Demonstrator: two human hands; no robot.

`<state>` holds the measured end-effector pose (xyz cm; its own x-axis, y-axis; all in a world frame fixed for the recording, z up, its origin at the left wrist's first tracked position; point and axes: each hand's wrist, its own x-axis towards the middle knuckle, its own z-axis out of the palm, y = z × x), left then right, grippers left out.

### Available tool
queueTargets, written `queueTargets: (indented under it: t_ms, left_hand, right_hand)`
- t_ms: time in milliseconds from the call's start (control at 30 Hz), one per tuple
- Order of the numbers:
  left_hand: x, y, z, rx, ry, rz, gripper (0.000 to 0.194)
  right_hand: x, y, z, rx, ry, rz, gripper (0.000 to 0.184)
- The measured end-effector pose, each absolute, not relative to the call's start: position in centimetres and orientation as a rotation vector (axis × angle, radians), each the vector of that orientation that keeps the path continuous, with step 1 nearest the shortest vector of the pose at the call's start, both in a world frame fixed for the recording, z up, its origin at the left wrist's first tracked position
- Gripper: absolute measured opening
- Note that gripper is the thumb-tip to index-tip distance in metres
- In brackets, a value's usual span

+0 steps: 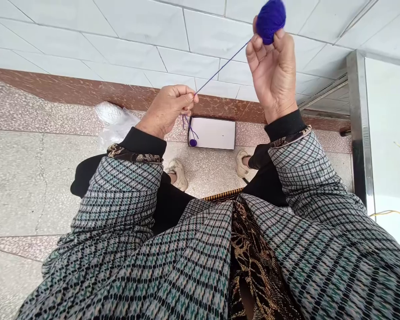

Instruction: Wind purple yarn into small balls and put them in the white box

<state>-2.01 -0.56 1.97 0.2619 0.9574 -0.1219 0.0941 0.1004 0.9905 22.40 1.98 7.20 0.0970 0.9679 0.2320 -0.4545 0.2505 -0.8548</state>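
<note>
Seemingly I'm winding: the right hand (275,71) pinches the yarn ball (271,21), upper right; the left hand (170,106) pinches the taut strand (222,67), upper centre; next calls for steady tension.

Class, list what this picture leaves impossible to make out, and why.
In the head view:
- pinched stretch of thin purple yarn: hidden by left hand
- far side of round purple yarn ball: faces away
- dark mark on white, dark-rimmed rectangular tray: too small
- part of thin yellow cord: cut off by right edge
</note>
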Motion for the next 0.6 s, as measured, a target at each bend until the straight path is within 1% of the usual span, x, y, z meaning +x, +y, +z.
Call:
queueTargets:
  t_ms: [67,100,167,200,233,267,300,433,600]
  left_hand:
    - [-2.5,-0.3,1.5,1.387,1.241,0.824,0.013]
    - [-2.6,-0.2,1.4,1.427,1.286,0.814,0.019]
    - [-2.6,-0.2,1.4,1.453,1.258,0.884,0.046]
    - [-2.5,-0.2,1.5,1.447,1.179,0.952,0.058]
    - [-2.2,-0.3,1.8,1.435,1.078,1.013,0.065]
    - [-1.9,-0.3,2.0,1.424,0.989,1.052,0.067]
    - [-1.6,-0.4,2.3,1.415,0.936,1.064,0.065]
    - [-0.3,-0.7,2.7,1.385,0.938,1.018,0.033]
    - [-0.1,-0.4,1.9,1.393,0.893,1.017,0.02]
  right_hand:
    - [21.7,1.4,7.1,-0.67,-0.984,1.262,0.028]
    - [21.3,1.0,7.0,-0.654,-1.011,1.331,0.036]
    - [20.4,0.3,6.9,-0.657,-1.094,1.479,0.05]
    - [20.0,0.0,6.9,-0.688,-1.155,1.54,0.052]
    - [19.6,-0.2,7.0,-0.733,-1.211,1.577,0.051]
    - [19.2,-0.5,7.1,-0.783,-1.262,1.599,0.047]
    - [18.9,-0.7,7.2,-0.825,-1.3,1.619,0.042]
    - [18.4,-1.1,7.6,-0.825,-1.288,1.685,0.032]
    - [18.1,-1.1,7.6,-0.853,-1.306,1.652,0.025]
